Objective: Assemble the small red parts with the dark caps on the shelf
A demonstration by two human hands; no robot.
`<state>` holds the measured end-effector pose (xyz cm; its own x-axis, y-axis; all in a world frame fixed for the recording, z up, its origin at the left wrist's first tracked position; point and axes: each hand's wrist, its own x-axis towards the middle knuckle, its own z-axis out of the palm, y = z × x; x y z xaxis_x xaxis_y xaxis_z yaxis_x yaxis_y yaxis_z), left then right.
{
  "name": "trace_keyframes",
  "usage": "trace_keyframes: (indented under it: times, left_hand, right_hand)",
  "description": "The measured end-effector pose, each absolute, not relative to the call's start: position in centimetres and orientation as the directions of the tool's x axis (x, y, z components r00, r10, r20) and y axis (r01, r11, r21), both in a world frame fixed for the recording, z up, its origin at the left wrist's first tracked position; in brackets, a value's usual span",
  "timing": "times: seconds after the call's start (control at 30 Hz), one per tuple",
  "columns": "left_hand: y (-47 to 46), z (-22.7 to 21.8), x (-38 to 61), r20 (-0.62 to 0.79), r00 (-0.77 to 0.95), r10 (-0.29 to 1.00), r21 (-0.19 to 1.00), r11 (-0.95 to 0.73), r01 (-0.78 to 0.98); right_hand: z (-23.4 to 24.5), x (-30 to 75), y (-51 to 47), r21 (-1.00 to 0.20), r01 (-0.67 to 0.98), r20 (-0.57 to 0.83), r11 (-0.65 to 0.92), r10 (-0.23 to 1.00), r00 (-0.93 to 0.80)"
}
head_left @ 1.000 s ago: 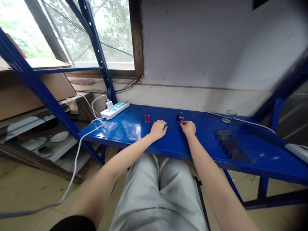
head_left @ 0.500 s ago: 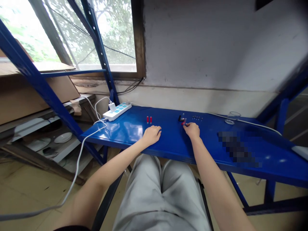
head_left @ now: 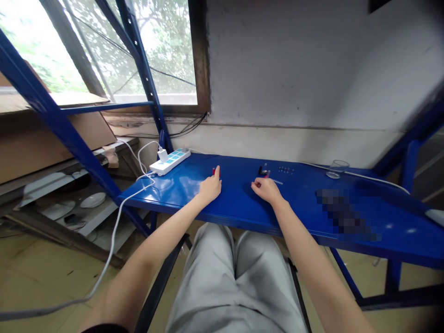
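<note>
My left hand [head_left: 209,188] rests on the blue shelf top [head_left: 236,203], its index finger stretched forward onto two small red pieces [head_left: 213,171] and its other fingers folded. My right hand [head_left: 264,189] lies a little to the right with its fingers curled in. A thin grey rod [head_left: 276,181] sticks out from it to the right. Just beyond that hand lies a small cluster of black and red parts [head_left: 262,172]. A row of tiny dark studs [head_left: 286,169] sits to the right of the cluster.
A white power strip [head_left: 169,161] with a plugged-in white cable [head_left: 114,226] lies at the shelf's left end. A low glass [head_left: 338,167] stands at the back right, and a blurred patch [head_left: 347,213] is in front of it. Blue uprights [head_left: 138,69] rise on the left.
My left hand slid forward and its index finger reached the red pieces. My right hand drew back from the black and red cluster, and a thin rod now shows beside it.
</note>
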<state>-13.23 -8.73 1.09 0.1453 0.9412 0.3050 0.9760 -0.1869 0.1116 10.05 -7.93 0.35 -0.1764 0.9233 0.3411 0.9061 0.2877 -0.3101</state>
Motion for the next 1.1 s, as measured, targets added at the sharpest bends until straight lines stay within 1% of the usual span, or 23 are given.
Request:
trace_keyframes:
  times: [0.1, 0.3, 0.4, 0.5, 0.57, 0.63, 0.67, 0.73, 0.8, 0.87, 0.9, 0.97, 1.03, 1.1]
  left_hand:
    - [-7.7, 1.0, -12.5, 0.305, 0.103, 0.947, 0.113, -0.144, 0.983]
    - [-6.3, 0.8, -11.8, 0.255, 0.037, 0.966, 0.127, -0.072, 0.989]
    - [-6.1, 0.9, -11.7, 0.279, 0.027, 0.96, 0.137, -0.067, 0.988]
    - [-6.0, 1.0, -11.8, 0.323, 0.045, 0.945, 0.162, -0.102, 0.981]
    - [-5.7, 1.0, -11.7, 0.337, 0.071, 0.939, 0.202, -0.146, 0.968]
    - [-5.3, 1.0, -11.4, 0.338, 0.087, 0.937, 0.301, -0.195, 0.934]
    - [-5.0, 1.0, -11.1, 0.34, 0.087, 0.936, 0.377, -0.22, 0.9]
    - [-4.4, 1.0, -10.2, 0.339, 0.078, 0.938, 0.57, -0.271, 0.775]
    - [-4.0, 0.9, -9.1, 0.324, 0.061, 0.944, 0.767, -0.3, 0.567]
    - [-3.9, 0.7, -8.0, 0.269, 0.047, 0.962, 0.907, -0.27, 0.324]
    - [-4.0, 0.6, -7.6, 0.234, 0.057, 0.971, 0.947, -0.24, 0.213]
    - [-4.3, 0.3, -7.1, 0.173, 0.114, 0.978, 0.983, -0.179, 0.045]
    - [-4.7, 0.0, -7.1, 0.151, 0.198, 0.969, 0.988, -0.142, -0.056]
    - [-5.1, -0.3, -7.3, 0.148, 0.262, 0.954, 0.987, -0.126, -0.099]
  right_hand:
    - [0.1, 9.6, -8.1, -0.282, 0.886, 0.373, 0.367, 0.893, -0.252]
    - [-0.2, 9.5, -7.9, -0.293, 0.881, 0.352, 0.37, 0.899, -0.261]
    - [-0.2, 9.5, -7.9, -0.306, 0.872, 0.34, 0.382, 0.899, -0.275]
    - [-0.2, 9.5, -7.8, -0.32, 0.865, 0.332, 0.386, 0.901, -0.279]
    - [-0.2, 9.5, -7.8, -0.326, 0.867, 0.326, 0.377, 0.905, -0.272]
    - [-0.2, 9.5, -7.9, -0.334, 0.865, 0.329, 0.375, 0.906, -0.266]
    - [-0.2, 9.5, -7.9, -0.341, 0.862, 0.334, 0.375, 0.905, -0.262]
    - [-0.2, 9.5, -7.8, -0.37, 0.848, 0.36, 0.378, 0.9, -0.245]
    - [-0.3, 9.5, -7.7, -0.424, 0.82, 0.399, 0.385, 0.892, -0.212]
    - [-0.4, 9.4, -7.6, -0.486, 0.785, 0.431, 0.385, 0.887, -0.168]
    - [-0.4, 9.4, -7.5, -0.512, 0.769, 0.438, 0.382, 0.887, -0.149]
    - [-0.5, 9.5, -7.3, -0.545, 0.75, 0.429, 0.376, 0.893, -0.135]
    - [-0.6, 9.5, -7.1, -0.559, 0.734, 0.419, 0.385, 0.896, -0.15]
    - [-0.7, 9.4, -7.2, -0.57, 0.718, 0.424, 0.401, 0.891, -0.161]
